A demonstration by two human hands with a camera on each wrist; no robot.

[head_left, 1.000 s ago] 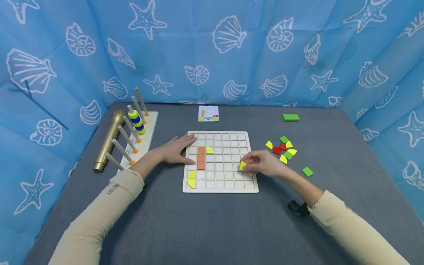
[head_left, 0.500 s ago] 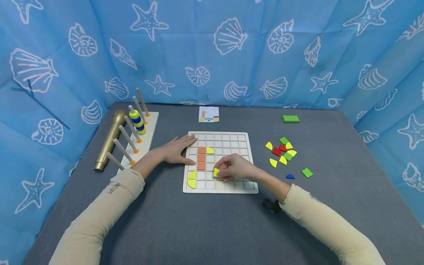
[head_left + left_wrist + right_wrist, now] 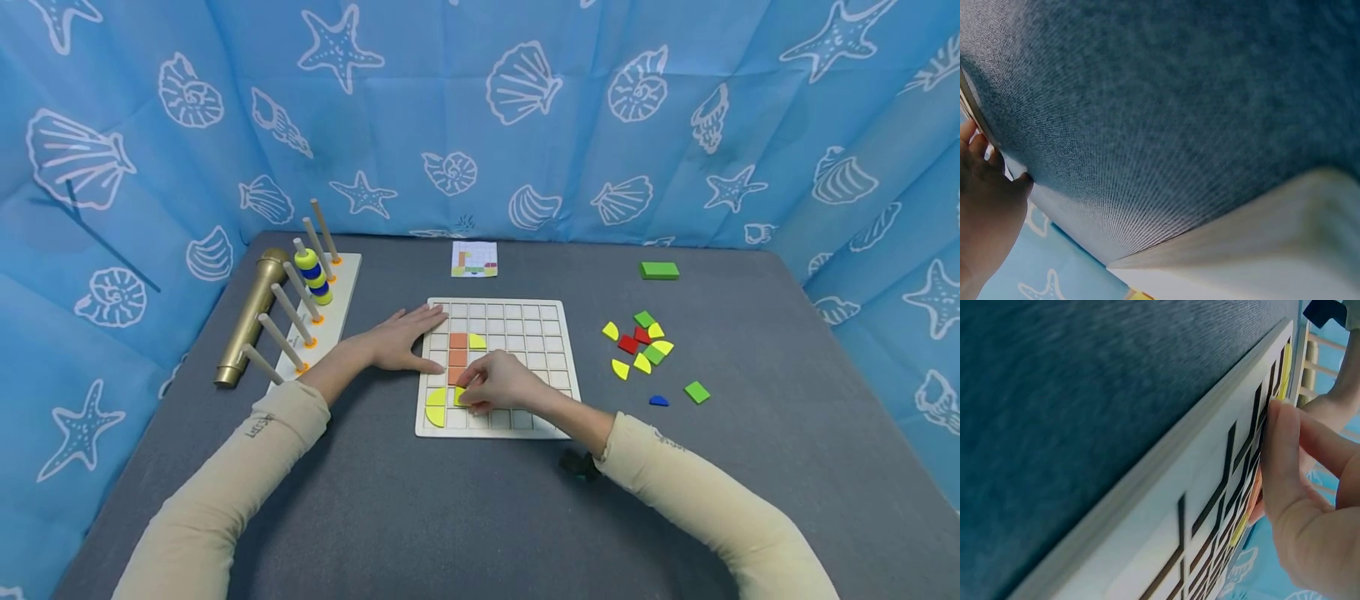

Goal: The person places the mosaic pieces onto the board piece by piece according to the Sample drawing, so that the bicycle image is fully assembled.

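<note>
A white grid board [image 3: 487, 432] lies on the grey table. My left hand [image 3: 393, 340] rests on its left edge with fingers spread; in the left wrist view this hand [image 3: 988, 206] shows at the far left. My right hand [image 3: 504, 383] pinches a yellow quarter-circle tile [image 3: 460, 397] at a cell just below three orange square tiles [image 3: 457, 358]. Thumb and fingers partly hide that tile. Left of it sit two yellow quarter-circle tiles [image 3: 435, 415], one above the other. Another yellow tile [image 3: 477, 341] lies right of the top orange square.
Right of the board are loose yellow, red [image 3: 627, 344] and green tiles [image 3: 697, 392], plus a blue one [image 3: 658, 401]. A green block [image 3: 659, 270] lies farther back. Behind the board is a pattern card [image 3: 474, 259]. A peg stand [image 3: 347, 287] with rings and a brass-coloured tube [image 3: 251, 321] are at left.
My right hand has carried the yellow tile leftward across the board to beneath the orange squares. The blue tile came into sight as the arm moved off it. The left hand stays put.
</note>
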